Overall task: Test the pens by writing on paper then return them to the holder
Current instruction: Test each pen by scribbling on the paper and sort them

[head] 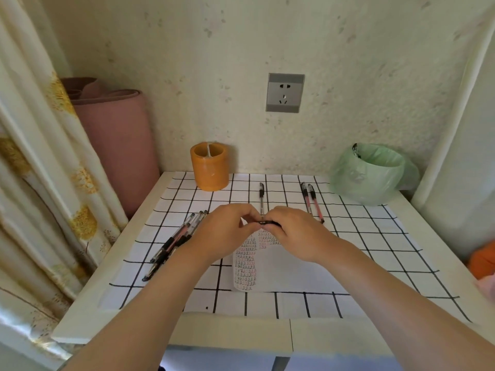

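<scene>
Paper: flat on the grid-lined sheet, under both hands and reaching back toward the person. Rows of small test marks run down its left part. Thin and light, so it probably shifts if dragged on.
Counter: white, carries everything listed here.
Left hand: fingers curled, tips drawn together at the left end of the black pen. The contact is partly hidden but reads as a pinch.
Right hand: thumb and fingers grip the same pen, held level just above the paper.
Black pen, handling: light, stiff, smooth plastic barrel. Best held at the ribbed grip near the tip for writing. Cap on or off: cannot tell.
Pen bundle: just left of the left hand, lying together on the sheet, some partly hidden by the wrist.
Single pen: just beyond the hands, pointing away from them.
Pair of pens: beyond and right of the right hand, side by side, pinkish barrels.
Holder: orange cylinder, beyond and left of the hands, against the wall. No pens show above its rim. Judgement: the return step is not yet done.
</scene>
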`<state>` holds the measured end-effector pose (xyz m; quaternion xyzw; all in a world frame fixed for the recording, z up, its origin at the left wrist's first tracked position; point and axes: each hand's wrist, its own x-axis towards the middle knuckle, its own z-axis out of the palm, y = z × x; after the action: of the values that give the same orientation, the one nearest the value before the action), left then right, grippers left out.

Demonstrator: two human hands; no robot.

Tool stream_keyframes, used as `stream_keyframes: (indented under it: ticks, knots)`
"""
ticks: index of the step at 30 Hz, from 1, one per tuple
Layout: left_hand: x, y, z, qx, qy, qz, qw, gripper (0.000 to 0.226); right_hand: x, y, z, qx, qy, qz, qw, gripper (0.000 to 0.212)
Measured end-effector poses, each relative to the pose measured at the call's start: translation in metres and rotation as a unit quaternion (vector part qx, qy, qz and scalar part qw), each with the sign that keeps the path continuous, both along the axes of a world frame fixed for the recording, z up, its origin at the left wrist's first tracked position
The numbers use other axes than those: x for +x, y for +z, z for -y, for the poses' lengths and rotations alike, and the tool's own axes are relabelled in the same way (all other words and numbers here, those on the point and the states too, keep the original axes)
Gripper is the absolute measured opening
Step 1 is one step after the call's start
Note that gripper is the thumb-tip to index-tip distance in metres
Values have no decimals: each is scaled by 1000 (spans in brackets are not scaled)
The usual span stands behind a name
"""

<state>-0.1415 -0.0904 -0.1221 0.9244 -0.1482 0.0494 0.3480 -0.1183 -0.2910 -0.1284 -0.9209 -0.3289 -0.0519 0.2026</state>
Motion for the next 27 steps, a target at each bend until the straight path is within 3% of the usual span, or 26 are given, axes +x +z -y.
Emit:
stream_keyframes:
  ticks: [10, 16, 21, 23, 27]
  knots:
    - [14, -7, 13, -14, 2, -16, 1000, 4, 5, -8, 11, -27, -45, 47, 998, 21]
    - [19, -11, 3, 48, 9, -29, 998, 4, 7, -9, 15, -3, -52, -67, 996, 28]
    - [20, -17, -9, 150, 5, -57, 987, 7, 9, -12, 22, 163, -80, -156, 971, 23]
    - [20, -19, -9, 185, -9, -52, 981, 14, 9, -12, 19, 253, -96, -211, 939, 34]
    - [19, -23, -3, 201, -67, -39, 976, 51, 7, -10, 13, 404, -120, -304, 855, 42]
